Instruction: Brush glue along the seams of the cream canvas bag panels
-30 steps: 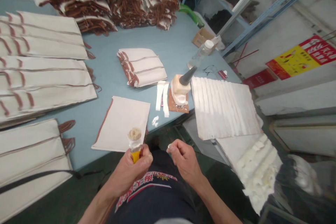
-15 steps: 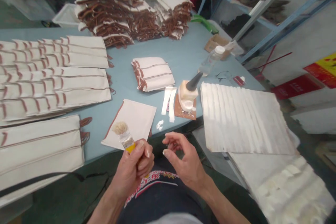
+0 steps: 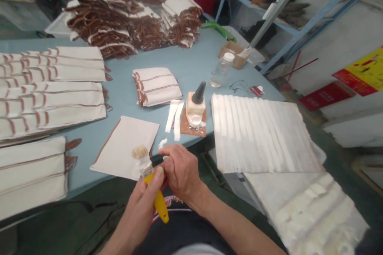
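Observation:
My left hand (image 3: 145,197) grips a paintbrush (image 3: 160,206) with a yellow handle, its pale bristles pointing up and away over a flat off-white fabric piece (image 3: 124,143) with a brown edge. My right hand (image 3: 183,171) is closed and meets the fingers of my left hand; whatever lies between its fingers is hidden. Just beyond the hands, a white smear (image 3: 162,143) marks the table edge. Two white strips (image 3: 178,121) lie beside a cream bottle (image 3: 195,107) with a black cone top, which stands on a brown patch (image 3: 186,128).
Folded fabric pieces (image 3: 157,83) lie mid-table, with overlapping rows (image 3: 77,63) at left and a tall brown-and-white heap (image 3: 107,20) behind. A board of white strips (image 3: 257,131) overhangs the right edge. Farther back are a clear bottle (image 3: 221,71) and cardboard box (image 3: 231,50).
My right hand has moved left and closed against my left hand. The brush has turned in my left hand, so its yellow handle now shows. The whole view has shifted slightly.

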Available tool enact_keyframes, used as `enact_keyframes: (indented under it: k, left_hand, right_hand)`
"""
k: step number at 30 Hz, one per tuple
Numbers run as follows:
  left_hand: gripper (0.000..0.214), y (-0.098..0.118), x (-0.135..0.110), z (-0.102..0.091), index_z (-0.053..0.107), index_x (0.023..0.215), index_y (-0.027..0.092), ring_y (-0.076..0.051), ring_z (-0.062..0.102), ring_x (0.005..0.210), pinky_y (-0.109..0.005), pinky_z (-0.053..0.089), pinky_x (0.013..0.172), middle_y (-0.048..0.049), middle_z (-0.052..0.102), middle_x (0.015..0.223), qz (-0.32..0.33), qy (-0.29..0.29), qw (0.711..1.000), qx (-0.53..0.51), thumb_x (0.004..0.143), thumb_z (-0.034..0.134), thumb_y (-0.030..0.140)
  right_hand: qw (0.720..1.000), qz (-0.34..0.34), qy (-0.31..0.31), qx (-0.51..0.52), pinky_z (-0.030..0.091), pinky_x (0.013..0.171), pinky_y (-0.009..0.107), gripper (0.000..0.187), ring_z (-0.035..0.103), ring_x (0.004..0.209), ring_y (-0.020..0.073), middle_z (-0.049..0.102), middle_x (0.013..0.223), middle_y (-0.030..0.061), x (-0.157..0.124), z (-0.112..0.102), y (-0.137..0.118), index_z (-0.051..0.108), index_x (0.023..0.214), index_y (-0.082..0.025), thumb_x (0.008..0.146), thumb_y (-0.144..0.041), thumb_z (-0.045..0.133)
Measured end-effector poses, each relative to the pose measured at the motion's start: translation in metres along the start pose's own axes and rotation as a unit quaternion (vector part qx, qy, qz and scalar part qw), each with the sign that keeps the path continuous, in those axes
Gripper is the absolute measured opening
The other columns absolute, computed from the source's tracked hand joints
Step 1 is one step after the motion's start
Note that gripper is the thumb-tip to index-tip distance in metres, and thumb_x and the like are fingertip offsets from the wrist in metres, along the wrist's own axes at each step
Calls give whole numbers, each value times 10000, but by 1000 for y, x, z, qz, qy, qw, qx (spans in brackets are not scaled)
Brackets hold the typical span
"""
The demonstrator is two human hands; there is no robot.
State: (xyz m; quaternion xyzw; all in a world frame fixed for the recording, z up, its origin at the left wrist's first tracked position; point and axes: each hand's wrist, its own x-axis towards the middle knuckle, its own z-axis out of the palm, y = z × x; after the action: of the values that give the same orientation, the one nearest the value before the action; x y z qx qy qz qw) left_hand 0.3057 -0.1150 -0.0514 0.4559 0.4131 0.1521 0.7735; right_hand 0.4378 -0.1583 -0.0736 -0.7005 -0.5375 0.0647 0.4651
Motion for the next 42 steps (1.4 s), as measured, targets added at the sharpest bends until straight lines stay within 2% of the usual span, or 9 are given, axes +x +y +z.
enact_keyframes:
  k: [9, 14, 18, 21, 23, 26, 35, 39, 42]
  left_hand:
    - [588, 3, 24, 22, 795, 1232, 129, -350, 713, 1282, -375, 628, 1056, -158, 821, 1235, -81, -11, 987, -136, 819, 918, 531]
    - [417, -4, 44, 20, 786, 1324, 198, -317, 582, 1492, -423, 441, 1292, -111, 735, 1473, -156, -16, 956, -247, 960, 748, 398]
    - [413, 4, 54, 9, 808, 1309, 254, -360, 531, 1532, -508, 398, 1315, -65, 635, 1610, -143, -67, 956, -247, 988, 698, 489]
    - [439, 18, 56, -1, 803, 1332, 289, -369, 531, 1528, -524, 469, 1254, -61, 623, 1622, -97, -97, 962, -235, 1003, 660, 543]
    - [449, 26, 55, -6, 816, 1311, 310, -374, 568, 1495, -515, 515, 1202, -70, 679, 1561, -64, -113, 964, -233, 997, 647, 583]
    - [463, 29, 53, -12, 858, 1229, 296, -379, 623, 1433, -489, 535, 1164, -88, 769, 1427, -11, -121, 975, -188, 978, 652, 626]
    - [651, 10, 41, -26, 768, 1408, 275, -388, 566, 1464, -554, 370, 1301, -95, 663, 1571, 97, -48, 983, 146, 1046, 470, 726]
    - [663, 20, 31, -22, 775, 1396, 276, -393, 550, 1492, -584, 306, 1341, -102, 687, 1539, 133, -16, 971, 197, 1013, 512, 750]
    - [631, 23, 29, -20, 760, 1419, 276, -381, 596, 1456, -581, 361, 1317, -103, 702, 1518, 161, -14, 959, 233, 1026, 518, 707]
  right_hand:
    - [982, 10, 7, -187, 388, 1307, 501, 544, 413, 1606, 326, 555, 1621, 251, -40, -2, 0, 473, 1572, -9, 1076, -231, 449]
    - [969, -15, -38, -246, 242, 1372, 472, 608, 306, 1662, 310, 521, 1677, 206, -59, 2, 0, 476, 1601, 10, 1028, -192, 464]
    - [977, -61, -49, -197, 238, 1362, 413, 588, 434, 1576, 293, 614, 1608, 171, -73, -3, -5, 558, 1549, -17, 1053, -330, 523]
    - [990, -79, -62, -95, 438, 1213, 422, 283, 709, 1209, 260, 832, 1200, 105, -84, -11, 3, 778, 1119, -178, 1057, -350, 563]
    - [997, -2, -68, -36, 555, 907, 341, 383, 713, 772, 180, 765, 746, 20, -87, -18, 14, 667, 732, -230, 1076, -353, 548]
    - [978, 197, -66, 24, 447, 603, 266, 448, 573, 545, 123, 599, 591, -34, -78, -29, 29, 548, 681, -233, 1102, -375, 493]
    - [955, 188, -103, 206, 375, 621, 286, 560, 520, 610, 133, 529, 637, -21, -44, -19, 11, 507, 665, -227, 1119, -539, 412]
    - [888, 339, -67, 303, 469, 623, 261, 492, 579, 667, 144, 650, 790, 6, -46, -11, 8, 679, 967, -208, 966, -701, 664]
    - [852, 411, -35, 321, 350, 487, 242, 610, 414, 492, 109, 469, 558, -64, -49, -9, 13, 588, 773, -221, 927, -810, 631]
